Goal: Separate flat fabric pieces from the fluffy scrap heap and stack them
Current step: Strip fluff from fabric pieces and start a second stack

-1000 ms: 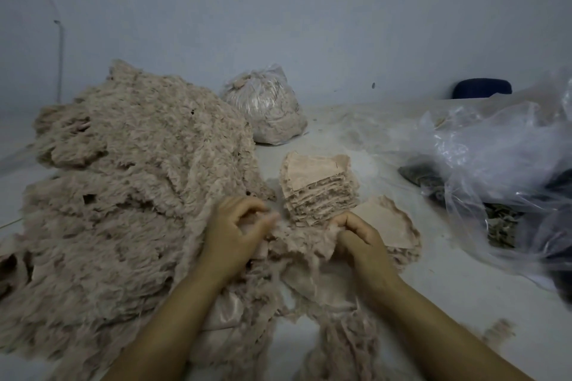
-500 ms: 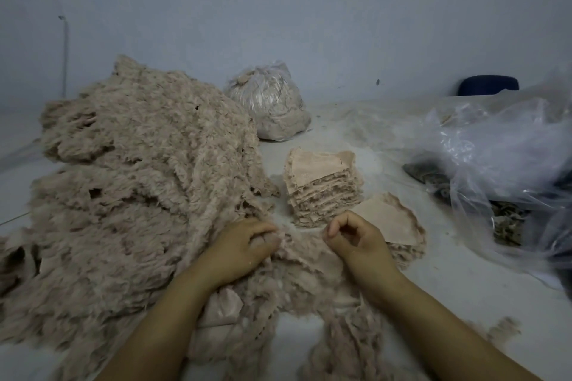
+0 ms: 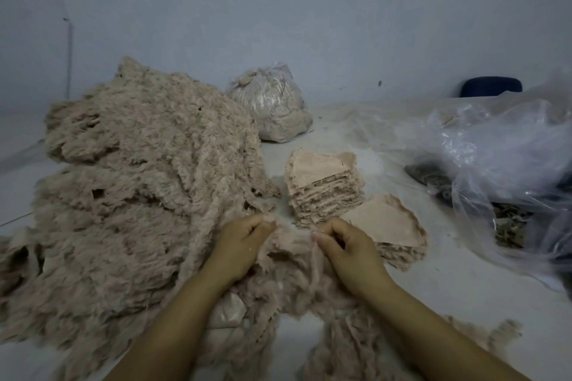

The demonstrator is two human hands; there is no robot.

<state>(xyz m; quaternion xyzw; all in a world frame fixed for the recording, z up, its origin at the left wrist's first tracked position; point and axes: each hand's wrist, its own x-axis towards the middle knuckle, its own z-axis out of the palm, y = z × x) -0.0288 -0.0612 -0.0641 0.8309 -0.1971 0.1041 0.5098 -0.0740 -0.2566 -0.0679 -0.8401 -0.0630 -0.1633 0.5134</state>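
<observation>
Hands have moved closer together since a moment ago: the left hand (image 3: 240, 244) and the right hand (image 3: 346, 246) now both pinch the same fluffy scrap (image 3: 292, 241) with curled fingers, near the front of the big fluffy heap (image 3: 139, 179) on the left, so I think they are about to pull a flat piece out of it. I count two hands, one big heap, one tall stack of flat pieces (image 3: 323, 185) just past the hands, and one low stack (image 3: 387, 226) right beside it. Far back sits one tied bag (image 3: 272, 108), and on the right lies one loose clear plastic bag (image 3: 501, 145).
</observation>
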